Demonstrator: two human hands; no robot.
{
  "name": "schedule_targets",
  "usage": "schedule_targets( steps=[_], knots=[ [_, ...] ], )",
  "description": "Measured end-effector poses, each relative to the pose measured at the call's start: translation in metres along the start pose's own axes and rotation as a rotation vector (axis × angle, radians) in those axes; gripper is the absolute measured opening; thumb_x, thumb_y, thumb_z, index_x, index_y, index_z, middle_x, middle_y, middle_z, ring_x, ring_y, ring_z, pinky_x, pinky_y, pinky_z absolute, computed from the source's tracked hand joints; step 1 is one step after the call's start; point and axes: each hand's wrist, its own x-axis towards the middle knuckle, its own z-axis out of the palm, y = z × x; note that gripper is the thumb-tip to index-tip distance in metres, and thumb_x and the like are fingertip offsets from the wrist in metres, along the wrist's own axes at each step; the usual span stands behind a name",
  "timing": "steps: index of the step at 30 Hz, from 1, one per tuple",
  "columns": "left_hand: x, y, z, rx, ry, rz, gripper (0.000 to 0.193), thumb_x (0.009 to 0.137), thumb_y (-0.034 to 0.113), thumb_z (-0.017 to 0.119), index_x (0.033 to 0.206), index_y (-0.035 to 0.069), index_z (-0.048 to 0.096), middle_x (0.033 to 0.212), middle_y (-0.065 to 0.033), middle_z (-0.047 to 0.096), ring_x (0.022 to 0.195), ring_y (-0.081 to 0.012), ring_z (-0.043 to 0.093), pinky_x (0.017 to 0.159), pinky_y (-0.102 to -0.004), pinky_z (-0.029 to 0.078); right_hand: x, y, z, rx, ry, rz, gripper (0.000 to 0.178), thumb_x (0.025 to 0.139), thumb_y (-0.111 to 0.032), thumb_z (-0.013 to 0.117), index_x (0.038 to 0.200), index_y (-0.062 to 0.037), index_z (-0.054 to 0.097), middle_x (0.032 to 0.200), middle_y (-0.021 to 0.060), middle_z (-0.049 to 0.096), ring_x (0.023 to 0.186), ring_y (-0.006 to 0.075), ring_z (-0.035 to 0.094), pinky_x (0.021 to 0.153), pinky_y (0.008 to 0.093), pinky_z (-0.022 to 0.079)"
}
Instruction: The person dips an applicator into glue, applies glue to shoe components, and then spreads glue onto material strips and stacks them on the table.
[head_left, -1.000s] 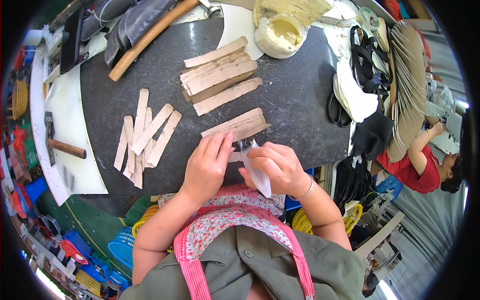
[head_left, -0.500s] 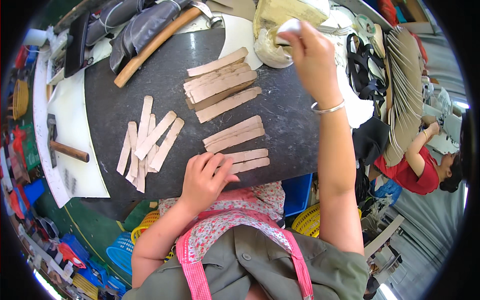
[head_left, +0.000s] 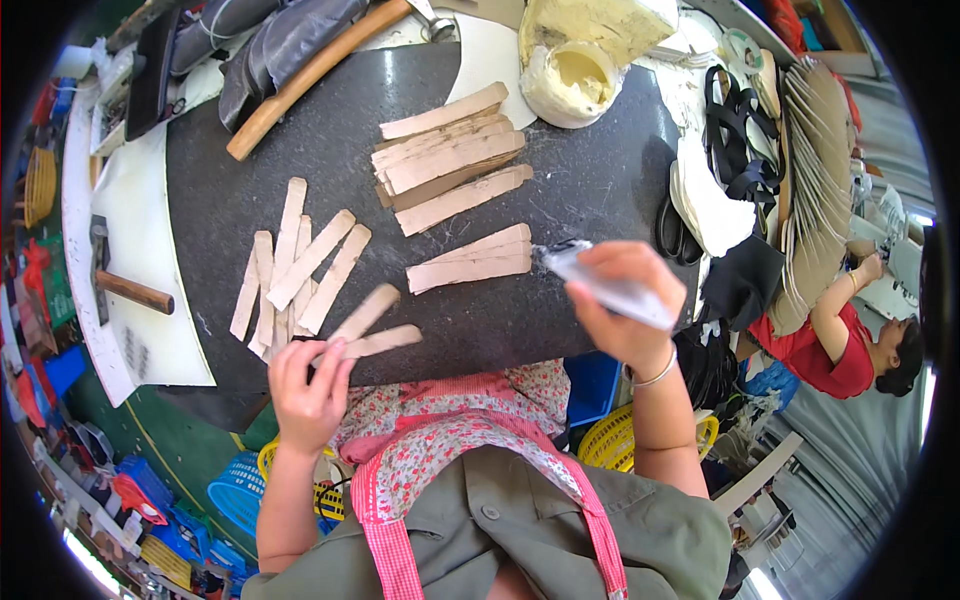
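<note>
My left hand (head_left: 312, 392) pinches two tan strips (head_left: 368, 318) by their near ends, fanned apart in a V beside the near edge of the dark work mat (head_left: 480, 330). In my right hand (head_left: 635, 300) is a whitish flat brush (head_left: 610, 284). Its dark tip points left, close to the right ends of a small fan of tan strips (head_left: 470, 262). Farther back lies a stack of tan strips (head_left: 450, 160). Left of it, more strips (head_left: 300, 262) lie in a loose, crossing heap, close to my left hand.
A crusted cream-coloured pot (head_left: 572, 112) stands at the back right. Wooden-handled hammers lie at the back (head_left: 310, 85) and on the white board (head_left: 138, 292) at left. Black straps (head_left: 735, 140) and white pieces (head_left: 705, 205) line the right. Beyond, a person in red (head_left: 835, 345) works.
My right hand has come from the pot toward me with the brush, now above the mat. My left hand has moved left, carrying two strips off the mat's near right part.
</note>
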Motion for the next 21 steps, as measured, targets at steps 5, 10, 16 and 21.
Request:
schedule_targets(
  steps=[5, 10, 16, 21],
  knots=[
    [0.023, 0.009, 0.0, 0.084, 0.089, 0.157, 0.037, 0.071, 0.015, 0.078, 0.105, 0.005, 0.068, 0.098, -0.0064, 0.062, 0.091, -0.0268, 0.057, 0.078, -0.0404, 0.045, -0.016, -0.006, 0.016, -0.074, -0.045, -0.118, 0.034, 0.07, -0.004, 0.081, 0.091, -0.0026, 0.054, 0.088, 0.0173, 0.068, 0.067, 0.0261, 0.066, 0.058, 0.0319, 0.053],
    [0.06, 0.038, 0.026, 0.041, 0.072, 0.239, 0.029, 0.075, 0.012, 0.076, 0.102, 0.004, 0.068, 0.096, -0.0061, 0.061, 0.09, -0.025, 0.058, 0.079, -0.0398, 0.045, -0.02, -0.009, 0.026, -0.133, -0.134, -0.168, 0.037, 0.069, -0.005, 0.082, 0.09, -0.003, 0.051, 0.087, 0.015, 0.064, 0.06, 0.0249, 0.06, 0.051, 0.0319, 0.049],
    [0.041, 0.017, 0.016, -0.031, 0.018, 0.117, 0.021, 0.071, 0.001, 0.076, 0.089, 0.003, 0.067, 0.093, -0.0097, 0.062, 0.091, -0.0302, 0.061, 0.079, -0.0408, 0.047, -0.027, -0.013, 0.022, -0.116, -0.17, -0.16, 0.037, 0.067, -0.005, 0.08, 0.09, -0.0041, 0.051, 0.084, 0.0125, 0.064, 0.056, 0.023, 0.059, 0.049, 0.0307, 0.047],
    [0.026, -0.016, 0.011, 0.128, 0.137, 0.007, 0.018, 0.075, -0.001, 0.074, 0.091, 0.002, 0.066, 0.092, -0.0113, 0.063, 0.091, -0.0318, 0.061, 0.082, -0.0418, 0.048, -0.028, -0.02, 0.016, -0.119, -0.012, -0.182, 0.037, 0.067, -0.006, 0.079, 0.091, -0.0047, 0.051, 0.08, 0.0137, 0.067, 0.052, 0.0207, 0.059, 0.045, 0.0304, 0.047]
  ],
)
